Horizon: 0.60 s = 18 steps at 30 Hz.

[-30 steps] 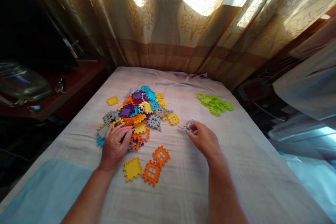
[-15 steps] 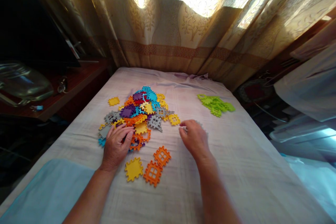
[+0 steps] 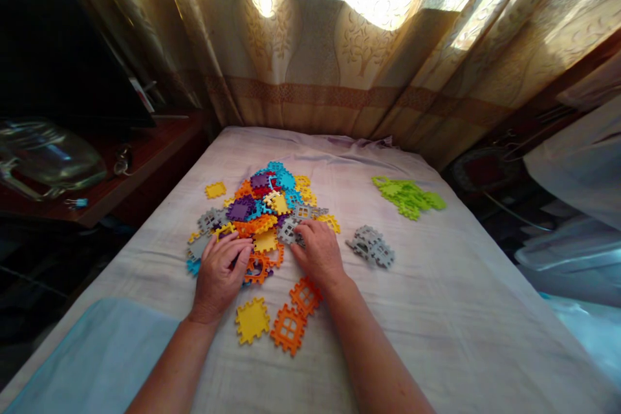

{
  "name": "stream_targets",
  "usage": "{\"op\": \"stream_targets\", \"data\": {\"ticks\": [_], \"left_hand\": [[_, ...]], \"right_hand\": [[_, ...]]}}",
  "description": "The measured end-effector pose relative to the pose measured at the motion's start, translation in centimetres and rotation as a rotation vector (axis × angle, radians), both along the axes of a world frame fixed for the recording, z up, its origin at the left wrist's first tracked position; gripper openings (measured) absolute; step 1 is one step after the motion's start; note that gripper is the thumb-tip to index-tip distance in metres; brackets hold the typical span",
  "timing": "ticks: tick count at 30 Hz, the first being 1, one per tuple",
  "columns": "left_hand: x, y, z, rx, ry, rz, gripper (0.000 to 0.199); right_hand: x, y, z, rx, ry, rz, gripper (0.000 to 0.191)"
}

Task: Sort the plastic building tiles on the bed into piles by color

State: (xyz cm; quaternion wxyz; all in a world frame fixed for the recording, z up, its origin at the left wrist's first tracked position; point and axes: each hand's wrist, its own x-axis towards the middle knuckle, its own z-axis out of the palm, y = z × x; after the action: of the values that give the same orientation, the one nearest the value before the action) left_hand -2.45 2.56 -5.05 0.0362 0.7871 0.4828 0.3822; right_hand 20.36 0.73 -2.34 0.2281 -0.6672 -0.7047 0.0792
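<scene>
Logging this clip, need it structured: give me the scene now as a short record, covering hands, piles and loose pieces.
left hand: on the near-left side of the mixed-color pile
right hand: fingers at a gray piece, grip unclear
gray pile: right of right hand
green pile: farther back, right
loose, near side: yellow square, two orange window pieces

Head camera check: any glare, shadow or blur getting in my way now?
Head view: glare washes out the top of the curtain; head view: the left edge sinks into near-black shadow; head view: left hand, right hand and gray pieces are readable, fine detail soft.
</scene>
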Motion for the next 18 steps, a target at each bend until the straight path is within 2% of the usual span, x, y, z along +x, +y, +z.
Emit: {"op": "stream_targets", "data": {"ticks": [3, 6, 10, 14, 18], "left_hand": [[0.0, 0.1, 0.0, 0.012, -0.001, -0.002, 0.028], [0.1, 0.1, 0.0, 0.015, -0.005, -0.006, 0.028], [0.1, 0.1, 0.0, 0.014, -0.001, -0.019, 0.027], [0.1, 0.1, 0.2, 0.021, 0.007, -0.02, 0.028], [0.1, 0.1, 0.2, 0.027, 0.016, -0.012, 0.029]], "right_hand": [[1.0, -0.2, 0.9, 0.003, 0.038, -0.005, 0.024], [3.5, -0.6, 2.4, -0.027, 0.063, -0.064, 0.024], [8.4, -1.7, 3.9, -0.138, 0.026, -0.319, 0.028], [12.4, -2.9, 4.0, -0.315, -0.019, -0.498, 0.029], [13.8, -3.5, 3.9, -0.372, -0.048, -0.532, 0.027]]}}
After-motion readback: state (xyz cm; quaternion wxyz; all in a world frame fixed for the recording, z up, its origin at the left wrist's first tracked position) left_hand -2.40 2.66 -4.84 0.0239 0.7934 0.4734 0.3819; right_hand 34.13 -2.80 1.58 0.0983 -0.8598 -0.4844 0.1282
